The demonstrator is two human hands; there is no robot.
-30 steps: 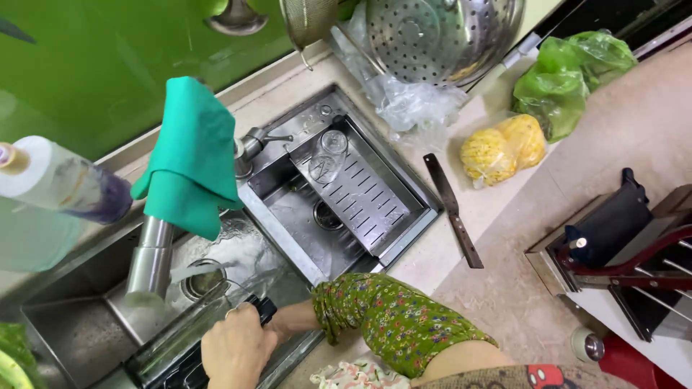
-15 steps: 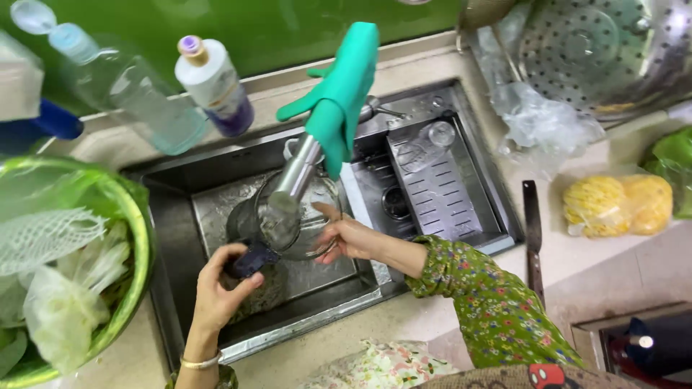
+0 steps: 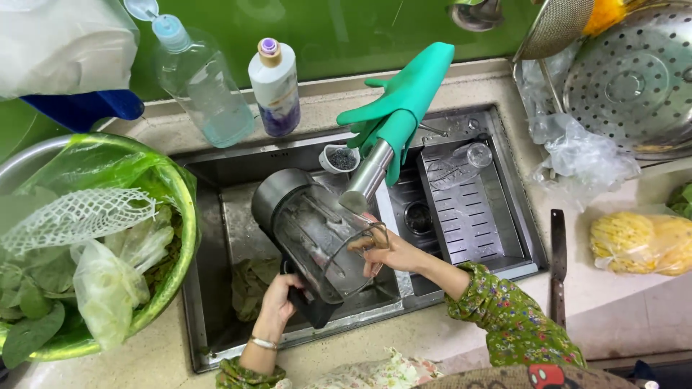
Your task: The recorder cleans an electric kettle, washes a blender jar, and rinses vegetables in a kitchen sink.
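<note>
Over the steel sink, a clear blender jug tilts beneath the tap; the left hand is clenched round its dark handle, the right hand grasps its rim. Wet fingers could let the jug slip and knock against the sink

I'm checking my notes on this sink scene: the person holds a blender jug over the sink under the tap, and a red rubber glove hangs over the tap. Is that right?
Not quite. The glove draped over the tap is green, not red, as the head view shows. The rest holds: the left hand and right hand hold the blender jug over the sink, under the tap.
</note>
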